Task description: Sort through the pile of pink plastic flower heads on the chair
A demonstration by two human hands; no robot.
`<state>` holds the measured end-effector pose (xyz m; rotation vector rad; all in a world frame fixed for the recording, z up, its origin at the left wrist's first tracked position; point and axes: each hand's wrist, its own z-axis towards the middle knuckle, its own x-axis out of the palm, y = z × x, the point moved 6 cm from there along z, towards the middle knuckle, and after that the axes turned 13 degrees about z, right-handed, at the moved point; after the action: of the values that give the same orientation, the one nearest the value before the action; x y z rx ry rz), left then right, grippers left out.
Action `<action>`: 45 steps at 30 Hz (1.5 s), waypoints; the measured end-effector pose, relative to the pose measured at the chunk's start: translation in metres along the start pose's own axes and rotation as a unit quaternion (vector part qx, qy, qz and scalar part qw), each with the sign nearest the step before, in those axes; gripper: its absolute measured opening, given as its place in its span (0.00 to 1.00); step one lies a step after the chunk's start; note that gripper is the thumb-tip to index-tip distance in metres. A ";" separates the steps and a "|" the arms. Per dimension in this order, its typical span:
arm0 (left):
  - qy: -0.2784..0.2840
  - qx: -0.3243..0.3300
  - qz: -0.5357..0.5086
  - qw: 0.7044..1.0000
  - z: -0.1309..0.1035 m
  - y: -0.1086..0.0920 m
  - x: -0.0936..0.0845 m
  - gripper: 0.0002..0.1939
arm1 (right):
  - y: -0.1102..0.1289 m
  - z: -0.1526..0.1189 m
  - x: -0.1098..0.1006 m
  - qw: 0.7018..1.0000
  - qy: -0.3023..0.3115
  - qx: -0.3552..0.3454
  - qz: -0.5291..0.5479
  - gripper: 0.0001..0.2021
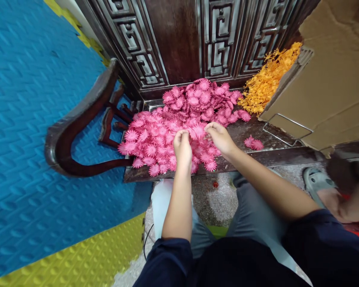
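A loose heap of pink artificial flowers (155,137) covers much of a dark wooden bench seat. Over its front part, one brighter pink flower (198,132) shows between my two hands. My left hand (182,148) is closed in a pinch at that flower's left side. On the other side, my right hand (220,137) has thumb and fingers pinched together at the petals. The fingertips partly cover what they grip. Farther back, the pile (202,97) rises against the carved backrest and shows darker undersides.
Orange flower pieces (260,89) lie at the back right, beside a large cardboard sheet (326,91) and a bent metal wire frame (287,129). Two pink flowers (253,143) sit apart on the seat (236,155). A curved wooden armrest (56,139) juts out left. Another person's sandalled foot (320,183) is at right.
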<state>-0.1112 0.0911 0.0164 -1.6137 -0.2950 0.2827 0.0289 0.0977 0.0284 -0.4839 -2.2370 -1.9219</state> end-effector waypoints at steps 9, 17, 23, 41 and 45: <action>0.041 0.048 0.055 0.996 -0.004 -0.011 0.006 0.04 | -0.010 -0.002 0.008 0.997 0.061 -0.015 0.034 0.16; 0.071 0.062 0.074 0.993 -0.006 -0.013 0.010 0.04 | -0.001 -0.001 0.011 0.991 0.110 -0.072 0.022 0.11; 0.066 0.063 0.064 0.994 -0.006 -0.014 0.008 0.04 | 0.000 -0.003 0.012 0.993 0.103 -0.058 0.027 0.13; 0.081 0.070 0.074 0.991 -0.006 -0.012 0.010 0.04 | 0.004 -0.005 0.008 0.995 0.079 -0.056 0.003 0.07; 0.093 0.068 0.079 0.990 -0.008 -0.014 0.012 0.03 | 0.005 -0.005 0.007 0.996 0.072 -0.055 -0.004 0.07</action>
<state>-0.0980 0.0890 0.0307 -1.5189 -0.0045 0.2664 0.0237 0.0942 0.0362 -0.3403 -2.0562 -2.0233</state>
